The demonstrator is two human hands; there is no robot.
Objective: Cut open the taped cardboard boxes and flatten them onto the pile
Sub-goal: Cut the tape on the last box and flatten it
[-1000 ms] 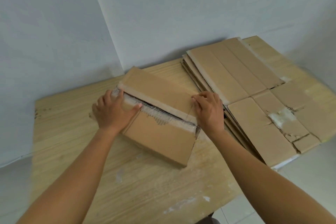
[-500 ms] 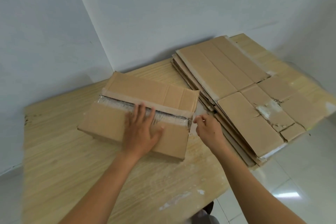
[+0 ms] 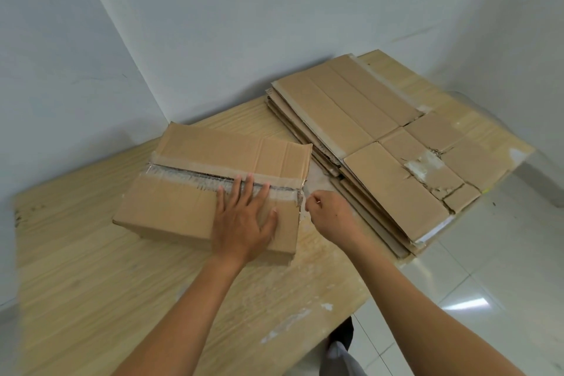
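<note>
A brown cardboard box (image 3: 183,204) lies on the wooden table (image 3: 91,299) with its top flaps closed. A strip of clear tape (image 3: 189,175) along the top seam looks split and ragged. My left hand (image 3: 244,223) presses flat on the box's top near its right end, and its spread fingers reach the seam. My right hand (image 3: 332,217) is at the box's right end, fingers curled, pinching the tape where it wraps over the edge. The pile of flattened boxes (image 3: 381,143) lies to the right, apart from the box.
The table stands in a corner of white walls, which run close behind the box and the pile. The pile overhangs the table's right edge above a white tiled floor (image 3: 488,284). Bare tabletop with tape residue lies in front of the box.
My left hand has gone from the box's left end to flat on its right part. My right hand has come off the top to the right end. The box has turned slightly.
</note>
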